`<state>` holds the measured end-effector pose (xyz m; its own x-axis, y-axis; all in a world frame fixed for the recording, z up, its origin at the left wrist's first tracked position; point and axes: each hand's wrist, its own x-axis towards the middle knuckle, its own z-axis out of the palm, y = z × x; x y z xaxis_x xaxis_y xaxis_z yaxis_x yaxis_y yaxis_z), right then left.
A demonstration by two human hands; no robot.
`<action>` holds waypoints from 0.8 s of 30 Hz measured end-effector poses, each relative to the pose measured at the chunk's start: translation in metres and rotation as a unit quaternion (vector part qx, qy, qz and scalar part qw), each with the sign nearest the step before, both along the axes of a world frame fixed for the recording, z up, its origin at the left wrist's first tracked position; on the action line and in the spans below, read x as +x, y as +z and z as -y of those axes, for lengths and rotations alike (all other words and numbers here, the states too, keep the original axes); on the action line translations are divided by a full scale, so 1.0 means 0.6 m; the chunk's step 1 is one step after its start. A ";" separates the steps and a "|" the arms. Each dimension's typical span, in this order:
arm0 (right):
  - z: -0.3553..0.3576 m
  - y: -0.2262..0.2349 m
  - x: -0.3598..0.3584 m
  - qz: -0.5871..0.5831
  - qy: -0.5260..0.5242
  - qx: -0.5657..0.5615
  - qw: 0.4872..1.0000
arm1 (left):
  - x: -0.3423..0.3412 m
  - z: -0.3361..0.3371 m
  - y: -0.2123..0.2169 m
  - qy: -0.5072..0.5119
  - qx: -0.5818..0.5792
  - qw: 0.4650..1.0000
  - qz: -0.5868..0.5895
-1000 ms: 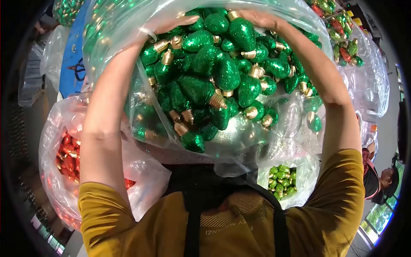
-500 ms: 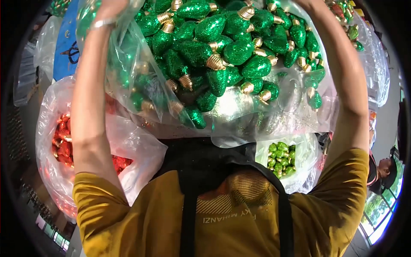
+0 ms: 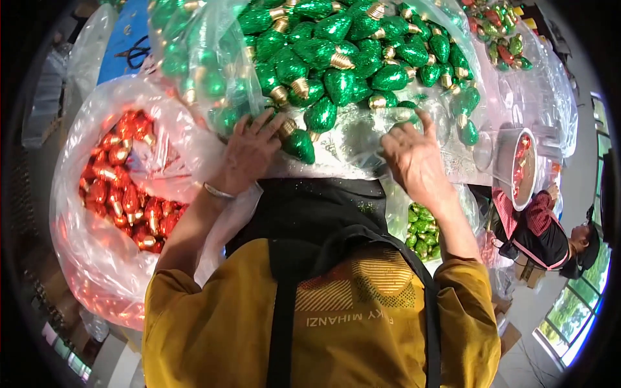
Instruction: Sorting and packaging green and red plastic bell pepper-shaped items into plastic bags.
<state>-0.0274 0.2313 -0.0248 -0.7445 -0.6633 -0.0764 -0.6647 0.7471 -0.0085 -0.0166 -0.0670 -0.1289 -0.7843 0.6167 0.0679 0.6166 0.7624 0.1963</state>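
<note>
A heap of glittery green bulb ornaments (image 3: 336,55) with gold screw-style caps spreads over a clear plastic bag (image 3: 346,145) in front of me. My left hand (image 3: 249,149), with a bangle at its wrist, rests at the heap's near left with fingers spread. Beside its fingertips lies one loose green bulb ornament (image 3: 299,146). My right hand (image 3: 416,157) is at the near right of the heap, its bent fingers closed on the clear plastic; its fingertips are partly hidden.
Left of me stands a bag of red bulb ornaments (image 3: 110,184). Light green ones (image 3: 422,233) sit low by my right arm. Farther right are a white tub (image 3: 511,152), mixed ornaments (image 3: 508,48) and another person (image 3: 543,226). Scissors (image 3: 134,52) lie on a blue surface at far left.
Both my hands have come back from the heap's far side to its near edge, elbows bending. The green heap appears higher in view, and the red ornaments and white tub show more.
</note>
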 end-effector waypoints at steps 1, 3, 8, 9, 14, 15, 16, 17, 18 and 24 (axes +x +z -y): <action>-0.001 -0.007 0.000 -0.001 -0.022 -0.037 0.999 | -0.005 0.019 -0.011 -0.010 -0.019 0.999 -0.028; 0.011 -0.024 0.019 -0.009 -0.033 -0.076 0.997 | -0.008 0.049 -0.023 -0.025 -0.059 0.994 -0.087; 0.069 -0.071 0.040 -0.139 -0.088 -0.142 0.976 | -0.032 0.071 -0.001 0.029 -0.051 0.990 -0.128; 0.073 -0.075 0.038 -0.138 -0.106 -0.145 0.974 | -0.027 0.075 -0.007 0.050 -0.024 0.991 -0.122; 0.079 -0.069 0.048 -0.116 -0.107 -0.098 0.983 | 0.016 0.083 -0.005 0.035 -0.068 0.993 -0.096; 0.076 -0.063 0.045 -0.136 -0.100 -0.110 0.979 | 0.021 0.087 -0.011 0.038 -0.042 0.996 -0.074; 0.072 -0.062 0.049 -0.148 -0.093 -0.120 0.977 | 0.036 0.092 -0.016 0.043 -0.015 0.998 -0.044; 0.069 -0.064 0.056 -0.153 -0.083 -0.131 0.976 | 0.048 0.091 -0.006 0.057 -0.017 0.998 -0.037; 0.072 -0.058 0.064 -0.152 -0.097 -0.124 0.976 | 0.054 0.086 0.013 0.071 0.005 0.997 -0.032; 0.087 -0.011 0.124 -0.164 -0.095 -0.226 0.955 | 0.095 0.049 0.059 0.041 0.071 0.995 -0.055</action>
<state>0.0469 0.1793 -0.0312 -0.7894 -0.4236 0.4443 -0.5395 0.8240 -0.1731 0.0402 -0.0962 -0.0937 -0.8149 0.5287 0.2376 0.5767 0.7810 0.2399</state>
